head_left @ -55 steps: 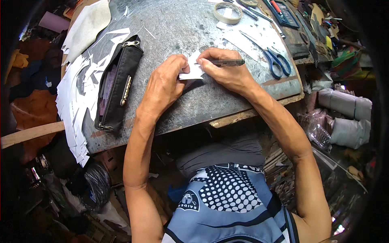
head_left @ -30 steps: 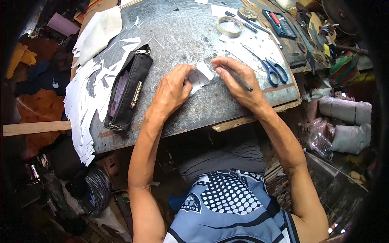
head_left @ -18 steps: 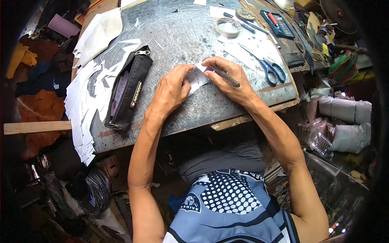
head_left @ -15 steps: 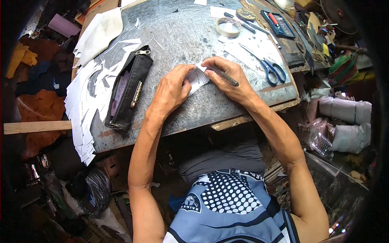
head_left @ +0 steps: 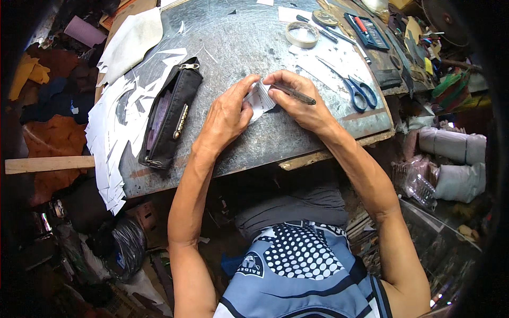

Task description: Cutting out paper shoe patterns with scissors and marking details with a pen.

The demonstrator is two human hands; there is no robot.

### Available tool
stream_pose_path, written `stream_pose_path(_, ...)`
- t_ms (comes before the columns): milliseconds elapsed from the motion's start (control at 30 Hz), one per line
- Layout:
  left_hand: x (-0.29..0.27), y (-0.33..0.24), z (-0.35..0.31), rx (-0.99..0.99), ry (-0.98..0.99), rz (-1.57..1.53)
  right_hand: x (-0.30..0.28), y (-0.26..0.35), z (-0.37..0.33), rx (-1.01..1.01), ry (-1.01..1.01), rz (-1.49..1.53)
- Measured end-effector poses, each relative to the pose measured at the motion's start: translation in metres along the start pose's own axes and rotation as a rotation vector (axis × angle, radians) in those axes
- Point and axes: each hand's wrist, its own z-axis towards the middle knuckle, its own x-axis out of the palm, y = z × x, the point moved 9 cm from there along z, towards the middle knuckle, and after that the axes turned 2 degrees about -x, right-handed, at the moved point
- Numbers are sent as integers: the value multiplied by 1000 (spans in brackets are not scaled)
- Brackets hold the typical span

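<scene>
Between my hands is a small stack of white paper slips with faint print on it. My left hand is closed on its left side, thumb bent against the slips. My right hand pinches the far right corner and also keeps a dark pen tucked along the fingers, its end pointing right and toward me. Left of my left hand lies a black zippered pouch, its top gaping and something purplish inside. Fingertips on the far side of the slips are partly hidden.
On the worn metal-topped table lie blue-handled scissors, a tape roll and a dark tool tray at the right. White paper offcuts cover its left edge. Wrapped plastic rolls sit off to the right.
My fingers have shifted slightly on the slips, and the right fingertips sit a little farther from me. The pen stays in my right hand. The whole view has moved slightly.
</scene>
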Motion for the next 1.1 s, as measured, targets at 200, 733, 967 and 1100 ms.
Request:
stream_pose_path(200,2,3,0,24,1,-8,5,2,0,-8,-62,-254)
stream_pose_path(733,5,2,1,60,53,61,-6,23,-7,-226,-129,-520)
stream_pose_path(967,-1,-5,0,130,-26,34,-18,21,2,-178,-88,-168)
stream_pose_path(1100,0,-6,1,174,-40,56,-14,9,6,-98,-63,-71)
